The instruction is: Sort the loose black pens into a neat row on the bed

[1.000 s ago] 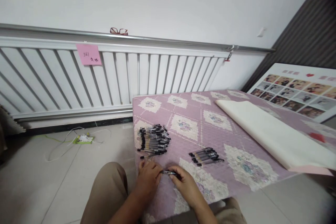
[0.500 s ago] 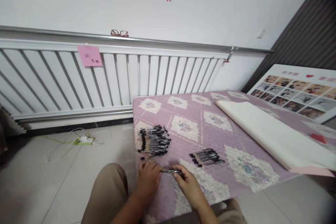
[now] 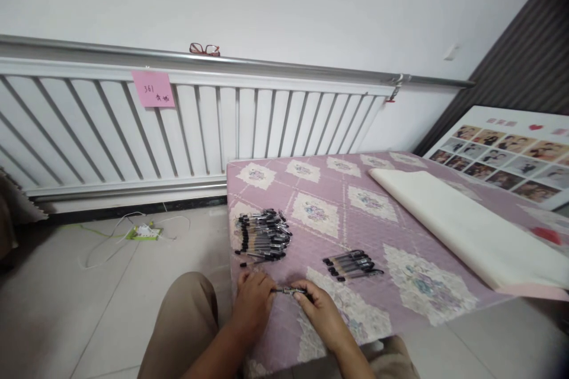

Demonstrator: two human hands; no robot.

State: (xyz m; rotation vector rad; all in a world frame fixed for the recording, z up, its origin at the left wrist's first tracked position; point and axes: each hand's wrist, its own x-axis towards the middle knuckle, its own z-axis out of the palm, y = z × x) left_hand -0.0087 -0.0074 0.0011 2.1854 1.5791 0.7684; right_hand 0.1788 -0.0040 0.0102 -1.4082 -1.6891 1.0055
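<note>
Both my hands meet near the front edge of a low table covered with a purple patterned cloth. My left hand and my right hand each pinch one end of a black pen, held level between them. Just beyond my left hand lies a large pile of black pens. A smaller row of black pens lies beyond my right hand.
A long cream roll of paper lies across the right of the table. A white radiator with a pink note lines the wall; red glasses rest on its rail. A photo board leans at the right. Cables lie on the floor.
My hands have stayed on the same pen, with my right hand drawn slightly to the right so more of the pen shows. The view has shifted a little.
</note>
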